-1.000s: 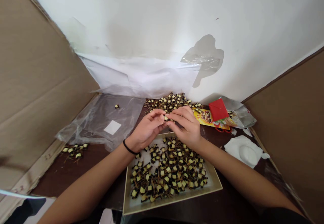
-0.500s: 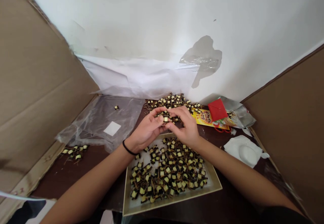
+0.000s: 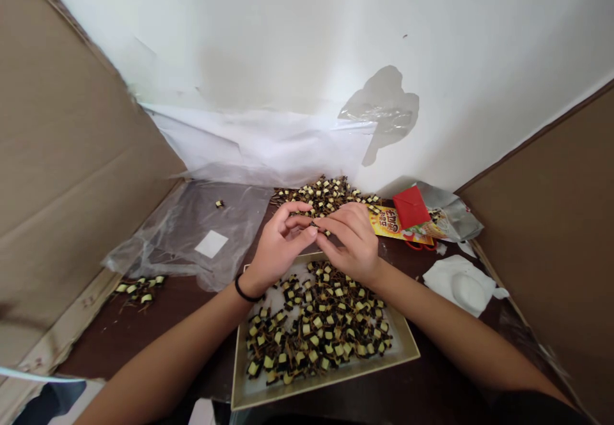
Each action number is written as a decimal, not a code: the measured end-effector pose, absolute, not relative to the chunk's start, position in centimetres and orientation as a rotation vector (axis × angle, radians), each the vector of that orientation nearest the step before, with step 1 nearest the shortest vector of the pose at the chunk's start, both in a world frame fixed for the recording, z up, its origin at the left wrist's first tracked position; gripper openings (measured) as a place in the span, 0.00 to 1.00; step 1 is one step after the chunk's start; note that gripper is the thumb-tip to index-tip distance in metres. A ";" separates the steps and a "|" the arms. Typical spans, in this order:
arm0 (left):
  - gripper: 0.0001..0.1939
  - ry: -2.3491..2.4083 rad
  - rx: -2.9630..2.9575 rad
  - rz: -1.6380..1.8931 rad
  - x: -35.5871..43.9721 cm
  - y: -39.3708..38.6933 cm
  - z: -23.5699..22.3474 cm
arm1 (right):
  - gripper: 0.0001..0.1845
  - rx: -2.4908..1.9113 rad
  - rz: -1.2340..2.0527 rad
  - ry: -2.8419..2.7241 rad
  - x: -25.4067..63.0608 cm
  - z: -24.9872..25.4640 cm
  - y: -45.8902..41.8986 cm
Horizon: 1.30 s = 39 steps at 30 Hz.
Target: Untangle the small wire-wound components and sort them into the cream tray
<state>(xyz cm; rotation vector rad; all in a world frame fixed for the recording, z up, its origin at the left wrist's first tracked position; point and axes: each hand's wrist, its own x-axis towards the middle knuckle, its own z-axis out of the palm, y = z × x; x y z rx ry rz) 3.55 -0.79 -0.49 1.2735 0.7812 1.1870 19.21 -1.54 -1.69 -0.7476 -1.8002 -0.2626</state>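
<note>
My left hand (image 3: 278, 246) and my right hand (image 3: 350, 239) meet fingertip to fingertip above the far edge of a beige tray (image 3: 405, 348). Between the fingertips they pinch one small black-and-yellow component (image 3: 314, 223) with thin wire leads. The tray holds several more of these components (image 3: 316, 329). A loose heap of the same parts (image 3: 326, 193) lies just behind my hands against the wall. A black band circles my left wrist.
A clear plastic bag (image 3: 192, 233) lies at the left with one part on it. A small cluster of parts (image 3: 139, 286) sits at the near left. Snack wrapper with red packet (image 3: 407, 210) and white tissue (image 3: 463, 284) lie right. Cardboard walls flank both sides.
My hands stay together over the tray's far edge; the fingers have shifted slightly around the small component, and the view has tipped a little.
</note>
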 end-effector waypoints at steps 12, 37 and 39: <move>0.27 0.834 1.325 1.083 3.8 -0.8 -0.2 | 0.16 -0.760 1.132 -1.396 19.8 -2.9 0.3; 0.20 0.845 1.379 1.147 3.5 -0.4 -0.4 | 0.20 -0.899 0.974 -1.570 19.5 -2.6 0.4; 0.21 0.855 1.358 1.145 3.6 -0.4 -0.3 | 0.19 -0.897 1.090 -1.450 19.5 -2.8 0.7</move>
